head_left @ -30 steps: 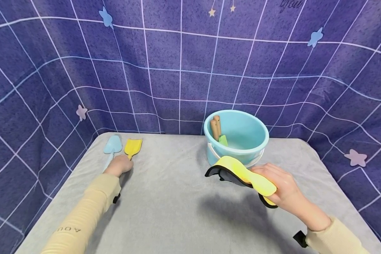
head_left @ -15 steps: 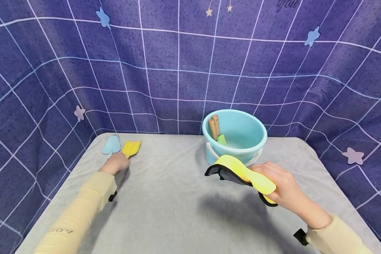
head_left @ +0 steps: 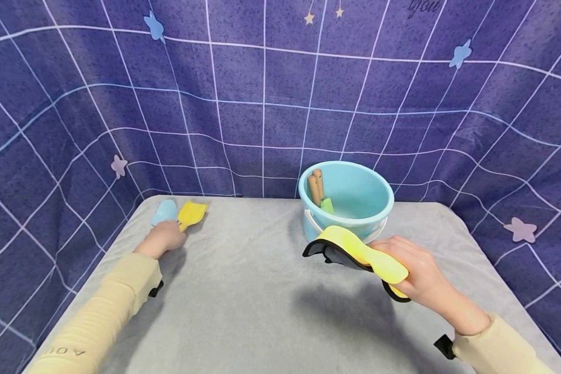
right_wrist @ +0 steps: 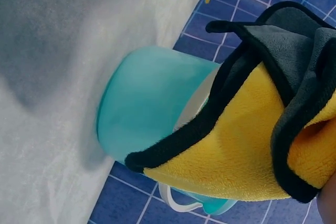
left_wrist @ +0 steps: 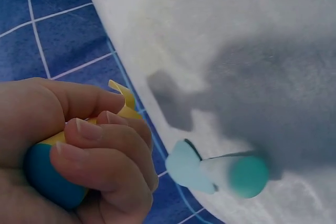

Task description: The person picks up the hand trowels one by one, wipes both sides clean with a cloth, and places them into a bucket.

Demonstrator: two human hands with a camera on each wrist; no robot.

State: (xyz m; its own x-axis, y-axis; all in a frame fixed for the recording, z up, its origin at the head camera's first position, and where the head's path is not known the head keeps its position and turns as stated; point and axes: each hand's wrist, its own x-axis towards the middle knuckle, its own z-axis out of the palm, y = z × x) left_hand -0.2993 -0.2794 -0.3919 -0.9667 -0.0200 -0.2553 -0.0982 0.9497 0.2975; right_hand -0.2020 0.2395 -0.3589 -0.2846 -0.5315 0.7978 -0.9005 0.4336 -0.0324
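My left hand (head_left: pixel 167 237) curls its fingers round the handle of a yellow toy shovel (head_left: pixel 191 212), whose blade points away from me at the far left. In the left wrist view the handle's teal end (left_wrist: pixel 50 174) shows in the palm, and the shovel's shadow falls apart from it on the cloth. A light blue toy shovel (left_wrist: pixel 189 167) lies beside this hand; in the head view the hand hides its handle. My right hand (head_left: pixel 413 267) grips a yellow and grey towel (head_left: pixel 355 249) with black edging, held above the surface in front of a light blue bucket (head_left: pixel 310 228).
Inside the bucket stand two wooden-looking handles (head_left: pixel 315 189) and a light green piece (head_left: pixel 327 206); a white bail hangs at its side. Grey cloth (head_left: pixel 243 291) covers the table. A purple-blue curtain (head_left: pixel 243 119) with grid lines and stars surrounds its back and sides.
My left hand has shifted left and slightly back with the yellow shovel, whose blade has tilted up. It covers more of the blue shovel. The right hand and towel stay nearly still.
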